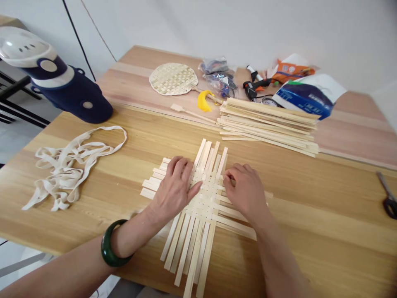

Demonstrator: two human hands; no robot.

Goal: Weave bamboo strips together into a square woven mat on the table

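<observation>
The left hand (173, 191) lay spread flat, pressing on the bamboo strip weave (203, 207) near the near edge of the table (310, 207); one green bangle (112, 244) circled its wrist. The right hand (245, 191) was curled, its fingertips (228, 178) on the weave's right side; whether they pinched a strip could not be determined. Toward the far edge lay one stack of loose bamboo strips (268, 126), one round woven fan (173, 78) and one glue gun (254, 87). One tangle of cream tape (71, 165) lay left of the weave; one pair of scissors (387, 200) lay at the right edge.
</observation>
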